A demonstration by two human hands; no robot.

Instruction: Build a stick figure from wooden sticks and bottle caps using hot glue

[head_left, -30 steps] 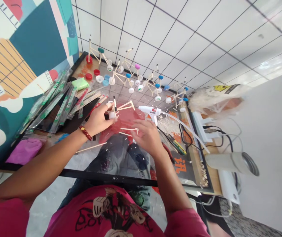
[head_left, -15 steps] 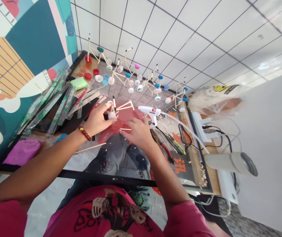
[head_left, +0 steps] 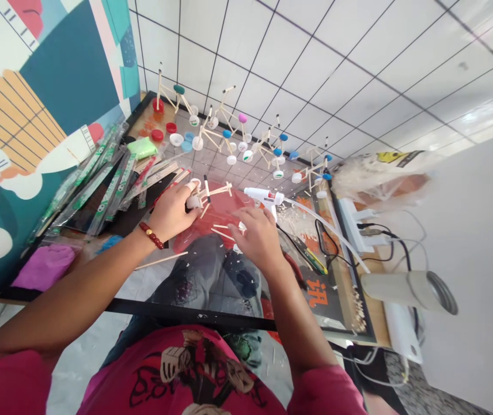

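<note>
My left hand (head_left: 171, 212), with a beaded bracelet, is closed round a small stick model (head_left: 207, 193) that has white caps and a black-tipped upright. My right hand (head_left: 257, 233) hovers over the red sheet (head_left: 224, 207) with its fingers apart. Under and beside its fingertips lie thin sticks (head_left: 220, 226) and white caps (head_left: 242, 226), partly hidden by the hand. A white glue gun (head_left: 264, 196) rests just beyond my right hand, its nozzle pointing left.
Several stick models with caps (head_left: 226, 134) line the back edge. Wrapped sticks (head_left: 110, 193), green clay (head_left: 141, 148) and purple clay (head_left: 45, 266) lie left. Pliers (head_left: 295, 270), a cutter (head_left: 315, 262), cables and a power strip (head_left: 352, 225) are right.
My right hand has moved slightly right and its fingers have opened, uncovering sticks and white caps. The model in my left hand has turned, and its far stick end sits lower.
</note>
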